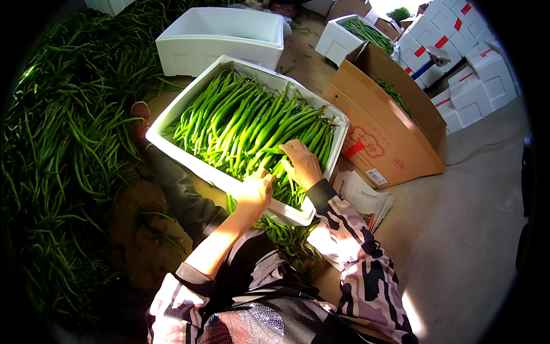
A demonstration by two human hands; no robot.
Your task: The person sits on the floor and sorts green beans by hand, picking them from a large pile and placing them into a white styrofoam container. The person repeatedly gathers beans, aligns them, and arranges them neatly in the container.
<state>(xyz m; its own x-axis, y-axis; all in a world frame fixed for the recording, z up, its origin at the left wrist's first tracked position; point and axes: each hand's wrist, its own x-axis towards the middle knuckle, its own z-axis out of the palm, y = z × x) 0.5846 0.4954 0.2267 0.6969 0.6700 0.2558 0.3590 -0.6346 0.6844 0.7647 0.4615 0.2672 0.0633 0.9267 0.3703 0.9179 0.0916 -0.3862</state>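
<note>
A white foam box [189, 165] lined with paper stands tilted before me, filled with long green chili peppers [240, 112] laid side by side. My left hand [256, 189] is over the near edge of the box, its fingers bent at the pepper tips; whether it grips one cannot be told. To its right, my right hand [303, 163] reaches over the peppers near the box's right side, thumb and forefinger around the end of a green pepper.
A large heap of peppers [64, 129] covers the floor at left. Behind stands an empty foam box [219, 53]. At right are an open cardboard carton [378, 129], newspapers [361, 193] and stacked foam boxes [477, 86]. Loose peppers [288, 236] lie below the near edge.
</note>
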